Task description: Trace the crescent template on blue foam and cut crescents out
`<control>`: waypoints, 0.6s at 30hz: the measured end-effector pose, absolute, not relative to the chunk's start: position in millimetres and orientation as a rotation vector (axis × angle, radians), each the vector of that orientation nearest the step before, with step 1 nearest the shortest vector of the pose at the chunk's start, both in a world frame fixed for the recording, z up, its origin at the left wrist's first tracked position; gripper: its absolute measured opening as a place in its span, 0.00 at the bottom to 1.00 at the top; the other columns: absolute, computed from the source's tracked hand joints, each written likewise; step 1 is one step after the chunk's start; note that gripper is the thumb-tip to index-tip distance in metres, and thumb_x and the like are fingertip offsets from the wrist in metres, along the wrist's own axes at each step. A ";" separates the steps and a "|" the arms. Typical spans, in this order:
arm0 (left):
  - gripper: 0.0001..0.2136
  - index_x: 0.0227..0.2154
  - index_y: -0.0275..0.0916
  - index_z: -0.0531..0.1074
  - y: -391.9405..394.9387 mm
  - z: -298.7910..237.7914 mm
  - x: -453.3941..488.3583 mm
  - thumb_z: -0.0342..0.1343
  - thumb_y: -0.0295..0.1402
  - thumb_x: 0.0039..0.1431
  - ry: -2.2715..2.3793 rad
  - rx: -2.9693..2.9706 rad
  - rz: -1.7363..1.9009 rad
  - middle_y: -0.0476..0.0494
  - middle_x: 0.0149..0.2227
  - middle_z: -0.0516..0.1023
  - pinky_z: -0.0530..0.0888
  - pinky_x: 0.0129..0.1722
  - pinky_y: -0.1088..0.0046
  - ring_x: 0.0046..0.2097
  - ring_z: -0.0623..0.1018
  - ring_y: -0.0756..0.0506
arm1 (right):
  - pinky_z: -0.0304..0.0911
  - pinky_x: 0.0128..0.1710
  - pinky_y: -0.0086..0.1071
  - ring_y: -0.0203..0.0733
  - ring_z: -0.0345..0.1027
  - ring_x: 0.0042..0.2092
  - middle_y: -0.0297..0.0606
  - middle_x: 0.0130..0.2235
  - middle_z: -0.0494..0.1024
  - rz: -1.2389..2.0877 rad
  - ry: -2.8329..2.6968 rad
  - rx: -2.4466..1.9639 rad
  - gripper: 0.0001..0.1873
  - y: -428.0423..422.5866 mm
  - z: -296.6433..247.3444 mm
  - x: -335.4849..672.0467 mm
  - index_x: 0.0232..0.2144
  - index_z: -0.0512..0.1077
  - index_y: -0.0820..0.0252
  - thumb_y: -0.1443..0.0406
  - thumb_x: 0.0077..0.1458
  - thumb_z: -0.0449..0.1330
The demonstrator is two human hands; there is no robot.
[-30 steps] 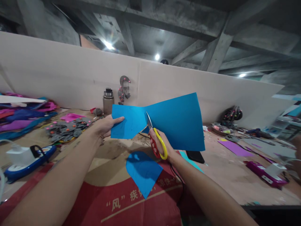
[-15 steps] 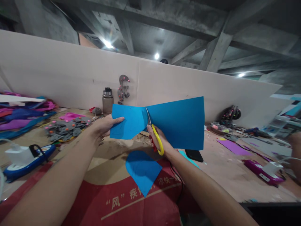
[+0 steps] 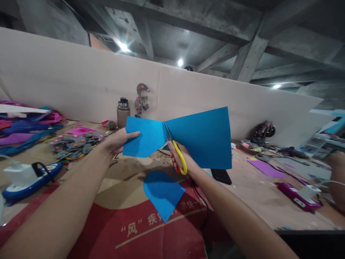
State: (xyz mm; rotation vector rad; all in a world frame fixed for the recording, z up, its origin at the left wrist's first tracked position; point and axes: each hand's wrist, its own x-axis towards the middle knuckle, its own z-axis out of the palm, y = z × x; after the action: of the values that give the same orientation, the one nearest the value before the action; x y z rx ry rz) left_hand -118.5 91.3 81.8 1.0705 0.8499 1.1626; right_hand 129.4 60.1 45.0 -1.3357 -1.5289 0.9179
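Note:
A blue sheet [image 3: 202, 138], of felt or paper, hangs in the air before me with a cut running down from its top edge. My left hand [image 3: 118, 140] pinches its left end, thumb in front. Around the yellow and red handles of a pair of scissors [image 3: 180, 156] my right hand [image 3: 185, 153] is closed. The blades lie at the cut, near the sheet's top edge. Below, a blue cut-out piece [image 3: 163, 194] with a rounded top and pointed bottom rests on the red and brown cardboard [image 3: 151, 241].
To the left are grey pieces with pink pins [image 3: 75, 144], coloured fabric [image 3: 24, 129] and a blue power strip [image 3: 32, 181]. A bottle [image 3: 123, 113] stands by the white partition [image 3: 205, 97]. At right lie a phone [image 3: 221, 176], a purple sheet [image 3: 265, 168] and a magenta power strip [image 3: 298, 196]; another person's arm [image 3: 338, 176] shows there.
The blue sheet, scissors and both hands have shifted slightly left in view. The scissors' blades sit at nearly the same place in the cut. The cut-out piece stays on the cardboard.

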 end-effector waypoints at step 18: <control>0.27 0.42 0.40 0.80 112.7 59.6 -137.2 0.76 0.34 0.33 1.003 1.200 0.915 0.31 0.40 0.84 0.81 0.36 0.56 0.37 0.84 0.32 | 0.51 0.09 0.22 0.28 0.52 0.13 0.25 0.16 0.62 1.092 -1.438 -1.205 0.26 48.6 53.3 134.1 0.30 0.67 0.57 0.41 0.53 0.62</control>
State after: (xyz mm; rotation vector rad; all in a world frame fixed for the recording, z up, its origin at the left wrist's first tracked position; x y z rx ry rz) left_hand -137.2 112.7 59.6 1.1996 1.0030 0.9150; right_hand 134.1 48.6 53.3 -1.2048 -1.4378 1.0917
